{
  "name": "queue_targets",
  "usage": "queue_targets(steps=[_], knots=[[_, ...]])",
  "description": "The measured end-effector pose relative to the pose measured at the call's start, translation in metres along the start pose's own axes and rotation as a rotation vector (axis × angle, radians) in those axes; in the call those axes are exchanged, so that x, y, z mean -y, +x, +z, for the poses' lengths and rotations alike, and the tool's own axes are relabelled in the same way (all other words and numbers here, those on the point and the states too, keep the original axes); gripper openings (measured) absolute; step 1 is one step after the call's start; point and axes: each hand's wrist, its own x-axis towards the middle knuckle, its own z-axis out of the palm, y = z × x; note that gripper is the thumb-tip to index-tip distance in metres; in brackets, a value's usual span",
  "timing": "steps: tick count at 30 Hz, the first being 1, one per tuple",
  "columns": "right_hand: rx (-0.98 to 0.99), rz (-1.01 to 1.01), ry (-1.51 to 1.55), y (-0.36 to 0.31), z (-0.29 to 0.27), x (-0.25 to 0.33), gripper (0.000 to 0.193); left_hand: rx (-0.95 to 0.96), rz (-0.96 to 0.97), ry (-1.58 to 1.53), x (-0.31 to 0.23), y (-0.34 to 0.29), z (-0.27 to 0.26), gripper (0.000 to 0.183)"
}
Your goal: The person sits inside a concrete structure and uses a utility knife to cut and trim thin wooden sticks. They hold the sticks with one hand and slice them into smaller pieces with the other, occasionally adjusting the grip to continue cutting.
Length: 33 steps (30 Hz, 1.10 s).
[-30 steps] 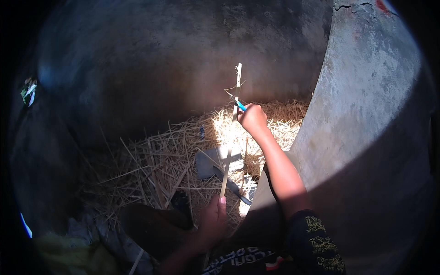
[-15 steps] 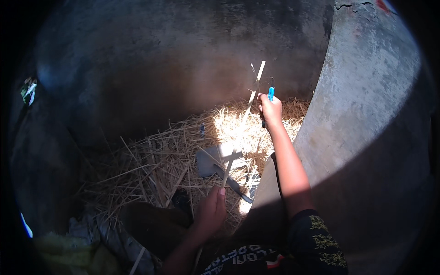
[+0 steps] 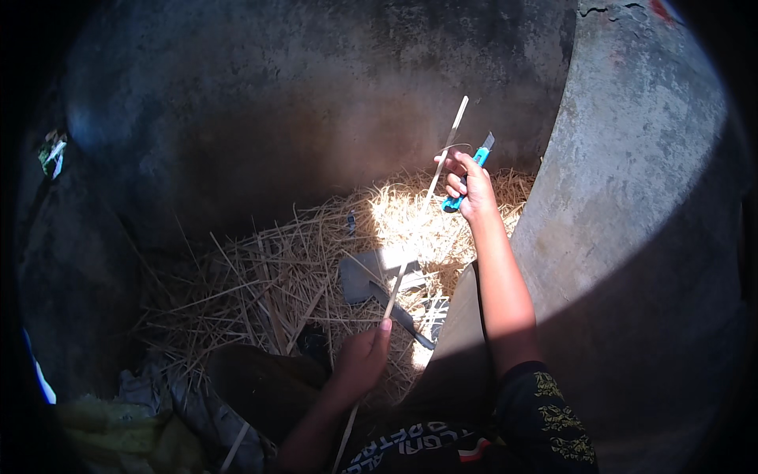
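While my left hand [image 3: 362, 359] pinches the pale strip [image 3: 401, 282], slanting up over straw [image 3: 308, 253], I anchor it well below the blade [image 3: 489, 141]. My right hand [image 3: 474, 188], curled round the blue knife [image 3: 481, 156] near the strip's upper end, should angle its edge away from me.

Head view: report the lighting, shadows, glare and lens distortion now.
Head view: sunlight burns out the middle of the straw, and the stick partly washes out there; head view: the left hand is shaded, the right hand sunlit; head view: a slanting shadow edge crosses the right-side wall; head view: fisheye corners go black.
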Motion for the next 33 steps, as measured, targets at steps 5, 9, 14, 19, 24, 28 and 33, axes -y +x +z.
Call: queue_targets(steps=[5, 9, 14, 19, 24, 28, 33], knots=[[-0.059, -0.110, -0.160, -0.005, 0.006, -0.003, 0.014, 0.012, 0.000, 0.061, -0.001, 0.003, -0.001, 0.052], [-0.204, -0.357, -0.598, 0.002, 0.006, -0.008, 0.019, -0.031, 0.038, 0.110, 0.000, 0.007, 0.002, 0.042], [-0.027, -0.451, -1.194, -0.027, 0.030, -0.025, 0.025, -0.077, 0.043, 0.041, 0.008, 0.014, -0.002, 0.031], [0.245, -0.517, -1.423, -0.057, 0.057, -0.034, 0.034, -0.161, 0.038, -0.151, 0.017, 0.023, -0.005, 0.028], [0.318, -0.417, -1.437, -0.061, 0.064, -0.041, 0.040, -0.176, 0.039, -0.401, 0.024, 0.031, -0.010, 0.025], [0.228, -0.403, -1.350, -0.050, 0.056, -0.049, 0.023, -0.018, -0.127, -0.562, 0.020, 0.029, -0.014, 0.023], [-0.037, -0.392, -1.168, -0.026, 0.032, -0.049, 0.030, -0.037, 0.040, -0.226, 0.027, 0.032, -0.001, 0.023]])
